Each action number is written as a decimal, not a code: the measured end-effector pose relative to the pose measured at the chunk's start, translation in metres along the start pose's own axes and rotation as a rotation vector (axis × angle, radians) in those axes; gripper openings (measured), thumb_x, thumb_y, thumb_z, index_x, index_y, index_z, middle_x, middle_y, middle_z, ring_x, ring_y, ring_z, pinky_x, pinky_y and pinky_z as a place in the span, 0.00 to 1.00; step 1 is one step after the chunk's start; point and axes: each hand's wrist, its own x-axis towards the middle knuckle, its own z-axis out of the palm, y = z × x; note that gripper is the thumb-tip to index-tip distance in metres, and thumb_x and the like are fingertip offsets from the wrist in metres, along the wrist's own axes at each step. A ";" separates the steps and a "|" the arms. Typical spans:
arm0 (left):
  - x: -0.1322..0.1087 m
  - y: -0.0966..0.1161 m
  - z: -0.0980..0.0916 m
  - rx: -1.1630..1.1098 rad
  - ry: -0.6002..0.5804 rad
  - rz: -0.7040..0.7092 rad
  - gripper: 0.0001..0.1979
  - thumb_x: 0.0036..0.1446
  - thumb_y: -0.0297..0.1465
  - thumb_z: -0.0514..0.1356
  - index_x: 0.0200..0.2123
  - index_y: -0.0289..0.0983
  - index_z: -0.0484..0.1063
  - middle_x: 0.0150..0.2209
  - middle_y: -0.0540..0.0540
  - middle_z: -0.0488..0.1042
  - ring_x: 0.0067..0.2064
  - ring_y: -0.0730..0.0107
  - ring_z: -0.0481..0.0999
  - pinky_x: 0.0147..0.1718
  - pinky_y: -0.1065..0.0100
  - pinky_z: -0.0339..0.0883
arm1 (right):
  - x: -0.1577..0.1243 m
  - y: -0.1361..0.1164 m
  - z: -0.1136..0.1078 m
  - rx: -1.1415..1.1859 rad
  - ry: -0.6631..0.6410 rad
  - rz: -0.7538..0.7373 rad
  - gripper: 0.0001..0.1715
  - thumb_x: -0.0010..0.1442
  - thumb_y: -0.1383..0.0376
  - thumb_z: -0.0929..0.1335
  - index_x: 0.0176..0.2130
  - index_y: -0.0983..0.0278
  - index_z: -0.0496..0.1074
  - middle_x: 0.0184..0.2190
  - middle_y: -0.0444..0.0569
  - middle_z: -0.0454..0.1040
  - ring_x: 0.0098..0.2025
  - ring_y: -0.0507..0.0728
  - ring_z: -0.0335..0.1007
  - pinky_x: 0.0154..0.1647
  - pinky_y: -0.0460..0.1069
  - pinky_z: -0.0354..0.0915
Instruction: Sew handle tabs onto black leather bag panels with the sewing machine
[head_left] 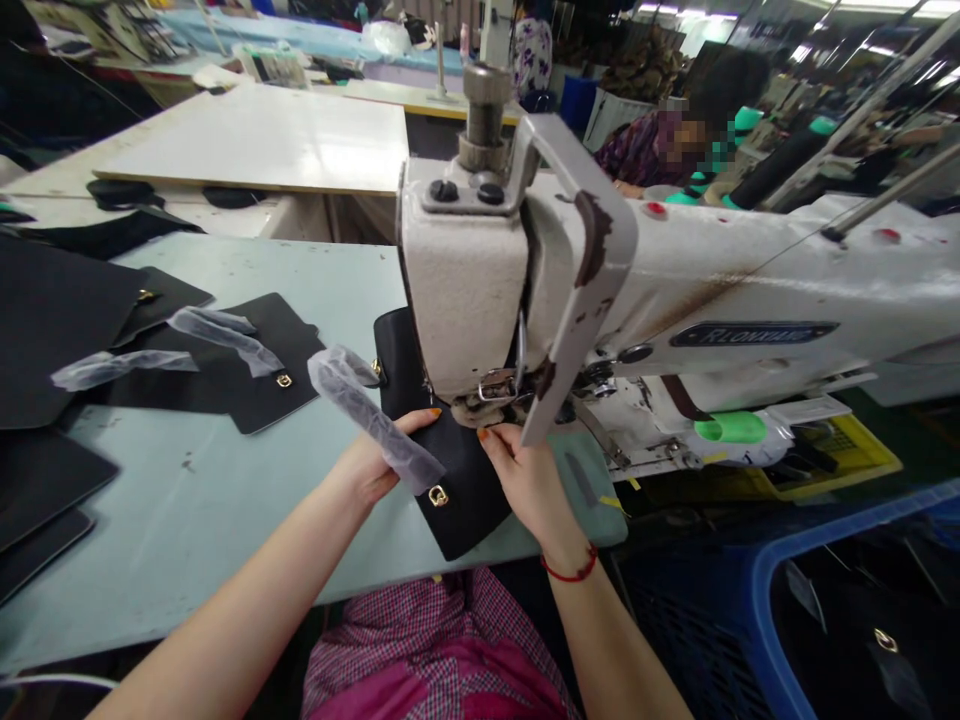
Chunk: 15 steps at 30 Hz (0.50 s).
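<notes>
A black leather bag panel [465, 490] lies under the head of a white sewing machine [465, 280]. Across its left part arches a handle [367, 410] wrapped in clear film, fixed with gold-coloured rings [438, 495]. My left hand [379, 460] grips the panel's left side, thumb on top near the needle area, with the wrapped handle passing over the fingers. At the right edge, my right hand [521, 470] pinches the panel with its thumb close to the presser foot. The machine head hides the panel's far right portion and the needle tip.
Several similar black panels [210, 360] lie at the left of the pale green table [247, 500]. A blue basket [772, 580] with black pieces stands at lower right, near a yellow tray [855, 450]. Another person [652, 150] sits behind the machine.
</notes>
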 end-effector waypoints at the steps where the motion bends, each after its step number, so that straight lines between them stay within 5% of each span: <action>1: 0.003 0.004 -0.002 0.033 -0.032 -0.007 0.09 0.49 0.21 0.64 0.36 0.27 0.79 0.35 0.35 0.82 0.32 0.56 0.82 0.33 0.60 0.79 | -0.001 0.000 0.002 0.033 0.008 0.000 0.16 0.68 0.62 0.63 0.36 0.66 0.76 0.30 0.48 0.75 0.32 0.53 0.69 0.34 0.45 0.58; 7: 0.023 0.026 -0.013 0.180 -0.173 -0.020 0.18 0.42 0.27 0.71 0.39 0.27 0.78 0.37 0.34 0.81 0.34 0.54 0.82 0.36 0.57 0.78 | -0.004 0.002 0.016 0.127 0.049 -0.005 0.19 0.68 0.61 0.61 0.29 0.66 0.72 0.25 0.45 0.70 0.28 0.52 0.63 0.31 0.45 0.56; 15: 0.038 0.051 -0.003 0.264 -0.180 0.065 0.27 0.30 0.27 0.76 0.39 0.28 0.77 0.37 0.37 0.82 0.43 0.48 0.79 0.48 0.48 0.71 | -0.019 0.010 0.029 0.278 -0.003 0.081 0.21 0.67 0.56 0.62 0.28 0.65 0.68 0.24 0.44 0.65 0.25 0.51 0.63 0.24 0.44 0.58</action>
